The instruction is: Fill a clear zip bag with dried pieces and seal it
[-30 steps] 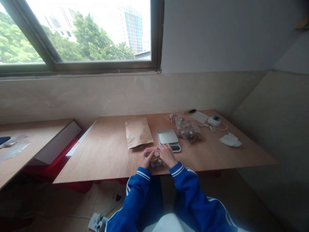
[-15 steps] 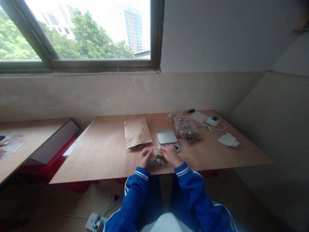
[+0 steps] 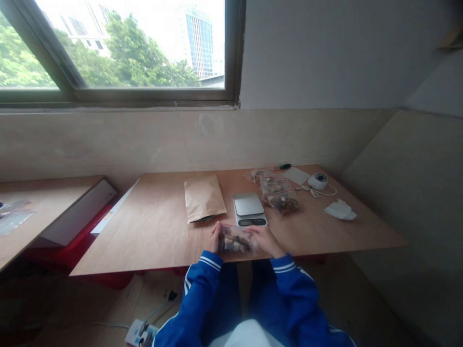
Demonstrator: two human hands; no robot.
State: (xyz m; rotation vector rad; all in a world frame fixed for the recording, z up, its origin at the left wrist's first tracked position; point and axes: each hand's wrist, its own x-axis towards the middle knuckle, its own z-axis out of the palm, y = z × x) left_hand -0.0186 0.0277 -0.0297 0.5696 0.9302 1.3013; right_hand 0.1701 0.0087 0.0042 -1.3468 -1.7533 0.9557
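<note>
A clear zip bag (image 3: 236, 240) with brown and dark dried pieces inside is at the table's front edge. My left hand (image 3: 214, 237) grips its left side, fingers closed at the top corner. At the bag's upper right, my right hand (image 3: 266, 239) pinches the top edge. Just beyond the bag stands a kitchen scale (image 3: 249, 206) with a bare metal plate and a dark display. Left of the scale lies a brown kraft paper pouch (image 3: 204, 197), its dark opening towards me.
More filled zip bags (image 3: 284, 201) lie right of the scale. Behind them are a white card (image 3: 297, 176), a green-handled tool (image 3: 285, 166) and a white round device (image 3: 318, 180) with a cable. A crumpled white tissue (image 3: 340, 210) sits at the right. Another table (image 3: 54, 202) stands left.
My right hand has slid right along the bag's top edge, and the bag is now stretched wider. The scale's display has come into view. At far left, another person's hand has left view.
</note>
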